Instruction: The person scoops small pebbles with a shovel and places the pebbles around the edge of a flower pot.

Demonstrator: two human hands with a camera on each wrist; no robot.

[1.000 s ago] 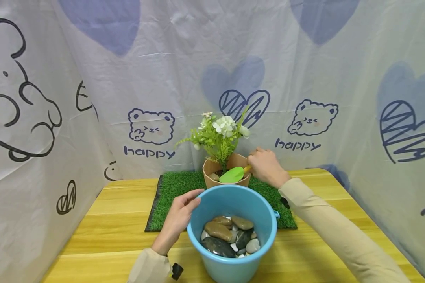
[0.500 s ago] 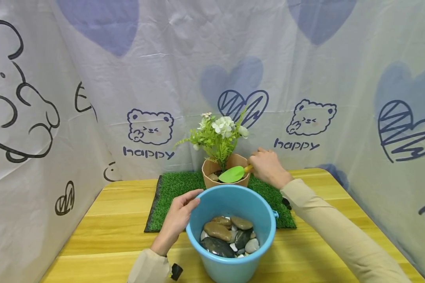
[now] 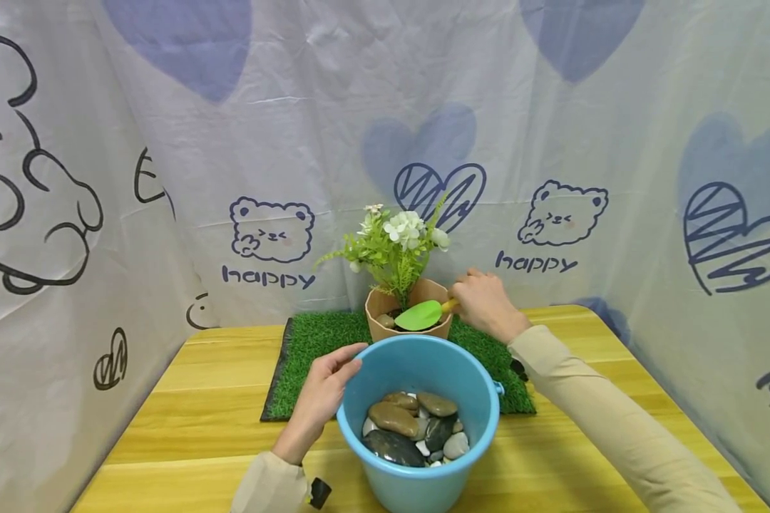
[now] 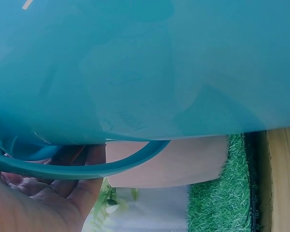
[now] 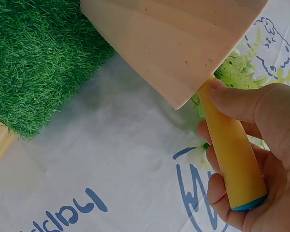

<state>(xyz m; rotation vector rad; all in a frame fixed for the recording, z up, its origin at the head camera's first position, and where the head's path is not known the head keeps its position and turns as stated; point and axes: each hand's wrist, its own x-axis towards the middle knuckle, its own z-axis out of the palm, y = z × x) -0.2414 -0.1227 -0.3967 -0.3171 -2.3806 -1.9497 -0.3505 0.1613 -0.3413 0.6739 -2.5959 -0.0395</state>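
Observation:
A light blue bucket point(image 3: 417, 484) stands at the front of the table with several brown, dark, grey and white stones point(image 3: 393, 419) inside. My left hand point(image 3: 321, 395) holds its left rim, thumb at the edge and fingers against the outside. In the left wrist view the bucket's handle point(image 4: 101, 170) crosses in front of the fingers. My right hand point(image 3: 484, 303) grips the yellow handle point(image 5: 232, 150) of a small garden trowel with a green blade point(image 3: 418, 315). That blade is over the opening of a tan flowerpot point(image 3: 375, 308), which bears white flowers point(image 3: 406, 229) and a few stones.
Beneath the pot lies a green artificial grass mat point(image 3: 321, 356) with a dark edge. The wooden table point(image 3: 180, 427) extends to both sides. A white printed cloth point(image 3: 295, 142) hangs behind and at the sides.
The trowel blade has shifted very slightly over the pot. My left hand stays on the bucket rim, and the view has drifted a little.

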